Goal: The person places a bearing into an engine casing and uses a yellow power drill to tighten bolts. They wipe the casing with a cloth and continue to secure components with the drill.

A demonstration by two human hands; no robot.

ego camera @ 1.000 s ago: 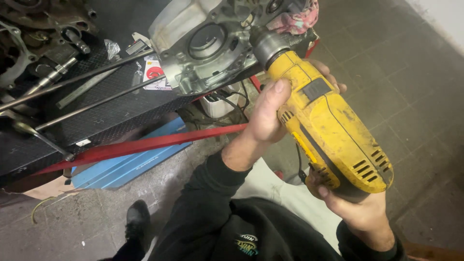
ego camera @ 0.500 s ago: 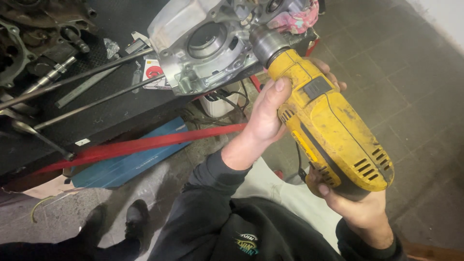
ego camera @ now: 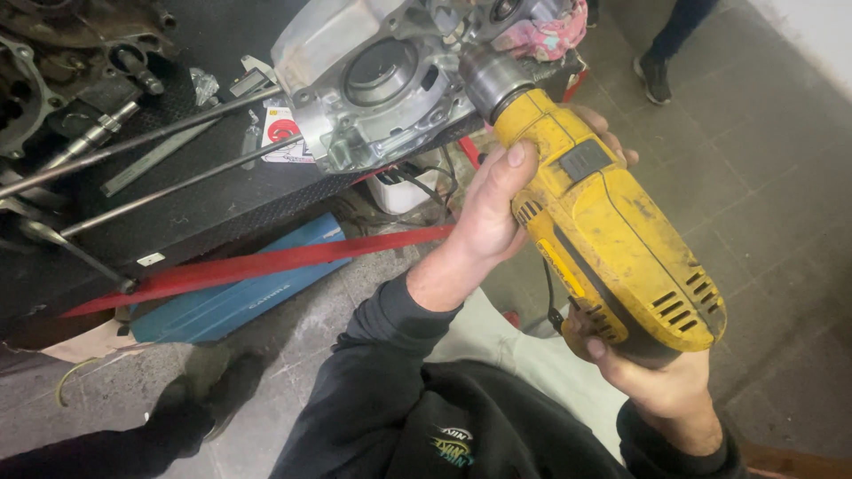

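Observation:
A big yellow electric drill [ego camera: 603, 231] points up and left, its grey chuck [ego camera: 486, 78] pressed against a silver metal engine casing [ego camera: 373, 80] at the bench edge. My left hand [ego camera: 493, 208] wraps around the front of the drill body, just behind the chuck. My right hand [ego camera: 652, 372] grips the drill's handle underneath its rear end, mostly hidden by the tool. A pink rag [ego camera: 546, 35] lies on the casing just past the chuck.
The black workbench [ego camera: 204, 200] carries long steel rods [ego camera: 151, 137], dark engine parts [ego camera: 44, 71] and a red-and-white sticker. Under it are a red bar [ego camera: 257, 263], a blue case [ego camera: 231, 297] and a white container [ego camera: 399, 191]. Another person's feet [ego camera: 657, 75] stand top right on the tiled floor.
The drill and both hands hold nearly still against the casing. A dark shoe at the bottom left has shifted slightly.

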